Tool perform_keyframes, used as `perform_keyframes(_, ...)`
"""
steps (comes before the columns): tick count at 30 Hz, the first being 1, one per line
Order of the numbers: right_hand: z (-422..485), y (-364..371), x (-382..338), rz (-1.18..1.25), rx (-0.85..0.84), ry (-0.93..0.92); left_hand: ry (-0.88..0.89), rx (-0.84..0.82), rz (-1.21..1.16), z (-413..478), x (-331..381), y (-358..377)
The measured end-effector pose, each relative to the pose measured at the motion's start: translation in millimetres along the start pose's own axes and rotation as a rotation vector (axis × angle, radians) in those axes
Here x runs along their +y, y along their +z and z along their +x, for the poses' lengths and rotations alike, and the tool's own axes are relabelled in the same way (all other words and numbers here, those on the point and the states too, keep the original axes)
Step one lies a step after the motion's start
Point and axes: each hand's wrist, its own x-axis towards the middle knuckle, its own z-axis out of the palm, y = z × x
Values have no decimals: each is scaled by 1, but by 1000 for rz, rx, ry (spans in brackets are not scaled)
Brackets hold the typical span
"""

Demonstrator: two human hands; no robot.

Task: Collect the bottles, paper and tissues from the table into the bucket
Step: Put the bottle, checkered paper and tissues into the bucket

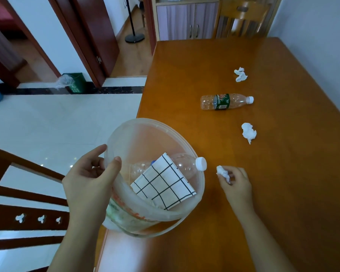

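A translucent plastic bucket (145, 132) sits tilted at the near left edge of the wooden table (283, 173). My left hand (90, 179) grips its near rim, thumb inside. Inside lie a clear bottle with a white cap (186, 165) and a grid-patterned paper (163, 183). My right hand (237, 183) pinches a crumpled white tissue (222, 171) just right of the bucket, low over the table. Farther out on the table lie a second tissue (248, 132), a clear bottle with a green label (226, 101) on its side, and a third tissue (240, 74).
A wooden chair back (28, 209) stands to my left beside the table. Another chair (243, 20) and a cabinet (185, 20) stand beyond the far end. On the tiled floor are a green bin (76, 83) and a lamp base (134, 38).
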Motion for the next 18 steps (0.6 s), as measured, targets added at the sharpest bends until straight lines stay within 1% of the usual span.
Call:
perform_keyframes(4, -22, -7, -35, 40, 3, -93, 7, 31, -33, -17, -2, -29)
perform_keyframes(7, -44, -9, -60, 56, -24, -192, 10, 74, -31, -31, -7, -58)
perform_keyframes(13, -98, 1, -109, 51, -122, -305, -7, 198, -2, -73, -22, -132)
perform_keyframes(18, -173, 18, -154, 93, -265, -438, -22, 331, -36, -123, -39, -207)
